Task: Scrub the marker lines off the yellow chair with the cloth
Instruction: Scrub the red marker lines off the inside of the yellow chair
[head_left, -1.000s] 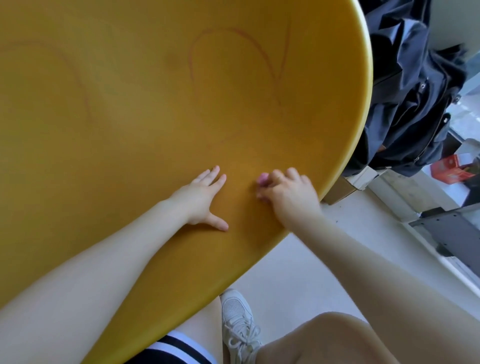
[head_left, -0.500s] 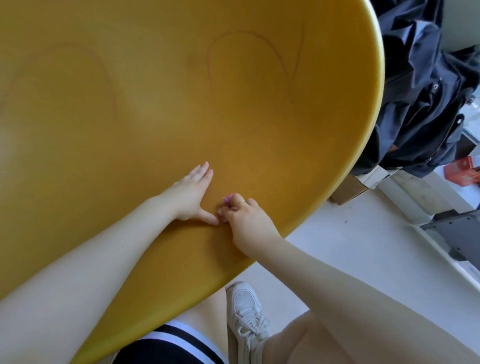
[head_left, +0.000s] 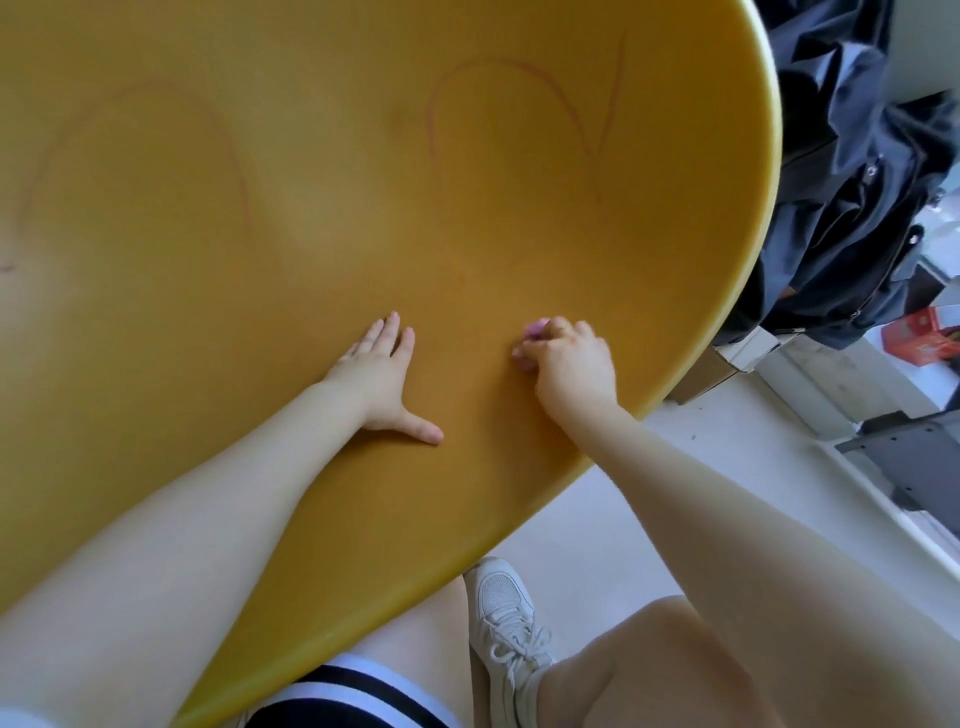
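Since a moment ago, right hand (head_left: 569, 364) has slid rightward from left hand (head_left: 382, 382), fingers closed on the pink cloth (head_left: 535, 328), rubbing the chair (head_left: 311, 234). Left fingers lie spread flat, bracing. Scrubbing is underway; next likely reaches far to the marker lines (head_left: 597, 114). Rim sits just right; open room ahead.

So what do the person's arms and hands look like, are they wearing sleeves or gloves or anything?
No gloves and no sleeves in sight. Both forearms are bare right down to the wrists. The left hand has nothing on it that I can see: no watch or bracelet. The right hand is bare too, with no wristband. A ring can't be made out from here.
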